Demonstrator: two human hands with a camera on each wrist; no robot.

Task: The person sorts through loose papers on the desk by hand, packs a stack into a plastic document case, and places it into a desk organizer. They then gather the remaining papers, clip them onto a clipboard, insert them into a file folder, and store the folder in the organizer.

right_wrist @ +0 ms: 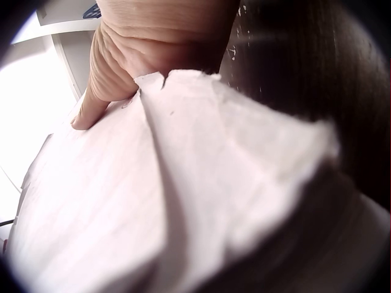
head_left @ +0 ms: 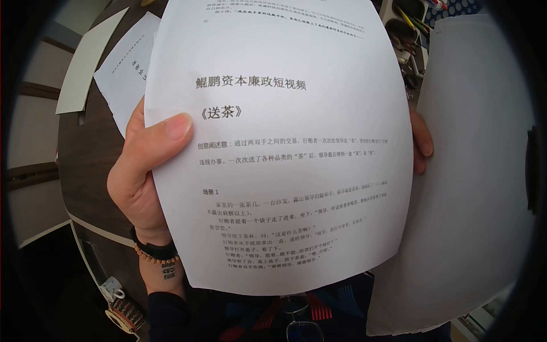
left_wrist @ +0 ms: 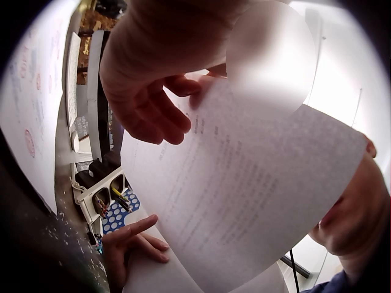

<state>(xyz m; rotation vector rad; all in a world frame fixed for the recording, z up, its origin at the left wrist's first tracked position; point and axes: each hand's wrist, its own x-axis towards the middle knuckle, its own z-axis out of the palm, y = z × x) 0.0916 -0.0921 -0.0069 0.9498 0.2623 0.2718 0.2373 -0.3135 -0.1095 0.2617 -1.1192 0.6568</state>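
A printed white sheet point(head_left: 285, 171) with Chinese text fills the middle of the head view, curving slightly. The left hand point(head_left: 151, 154) grips its left edge, thumb on the printed face and fingers behind. Blank-faced papers point(head_left: 456, 171) stand to the right, gripped by the right hand point(head_left: 423, 142), whose fingers show between them and the printed sheet. In the left wrist view, the left hand point(left_wrist: 159, 73) is above the sheet point(left_wrist: 244, 183) and the right hand point(left_wrist: 135, 247) is at lower left. The right wrist view shows the right hand point(right_wrist: 159, 43) over creased, rough-edged paper point(right_wrist: 104, 195).
Other papers point(head_left: 122, 68) lie on the dark round-edged table point(head_left: 85, 154) at left. A white cup point(head_left: 112, 288) and a patterned round object point(head_left: 130, 313) are lower left. Pens point(head_left: 419, 25) stand at the upper right. Glasses point(head_left: 305, 330) hang at the bottom.
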